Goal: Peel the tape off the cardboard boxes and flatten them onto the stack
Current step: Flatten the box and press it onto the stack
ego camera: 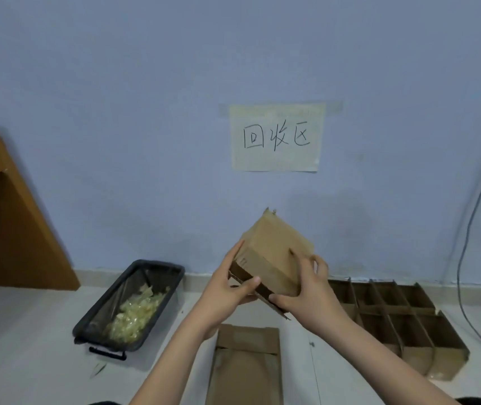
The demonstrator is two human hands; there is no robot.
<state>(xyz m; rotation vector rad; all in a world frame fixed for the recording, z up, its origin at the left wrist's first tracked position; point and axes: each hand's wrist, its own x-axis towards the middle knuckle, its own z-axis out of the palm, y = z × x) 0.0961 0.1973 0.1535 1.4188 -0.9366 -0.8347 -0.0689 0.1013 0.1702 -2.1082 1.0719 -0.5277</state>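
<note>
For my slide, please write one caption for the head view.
Both hands, left hand and right hand, hold a cardboard box above the flattened stack.

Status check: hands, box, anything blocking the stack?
Left hand and right hand both grip the cardboard box, held tilted in the air. Flattened stack lies below on the floor. Nothing in the way.

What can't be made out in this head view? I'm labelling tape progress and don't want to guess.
- Cardboard box: underside and far faces turned away; left hand and right hand cover its near edges, so remaining tape is unclear.
- Flattened stack: cut off by bottom edge; sheet count unreadable.
- Black bin: pale contents too blurred to identify.
- Divided carton: cell bottoms shadowed.
</note>
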